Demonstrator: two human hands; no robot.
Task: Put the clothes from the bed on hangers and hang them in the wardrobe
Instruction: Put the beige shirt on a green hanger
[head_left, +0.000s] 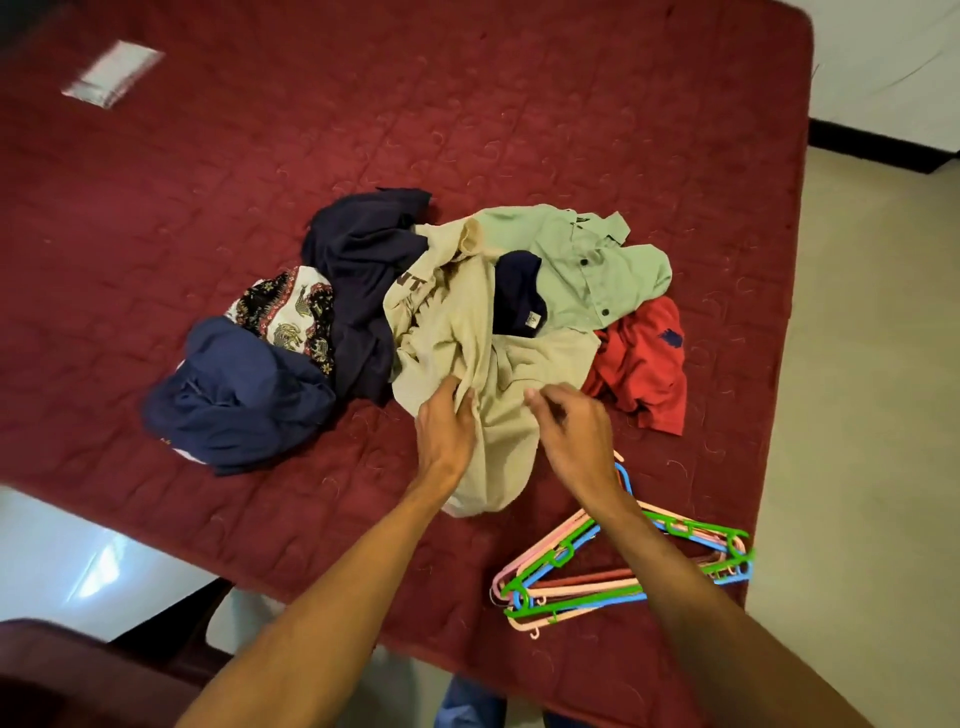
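Left hand (445, 427) pinches the near end of the crumpled beige T-shirt (457, 322). Right hand (571, 431) can't tell its grip, but it's nearer the colourful plastic hangers (571, 588).

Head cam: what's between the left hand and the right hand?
Only the beige T-shirt, bunched up, seen in the head view. The left hand grips a fold of it; whether the right hand touches it is unclear.

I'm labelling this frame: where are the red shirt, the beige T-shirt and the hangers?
red shirt (644, 374), head view, front panel.
beige T-shirt (467, 332), head view, middle fold.
hangers (582, 595), head view, lower bars.
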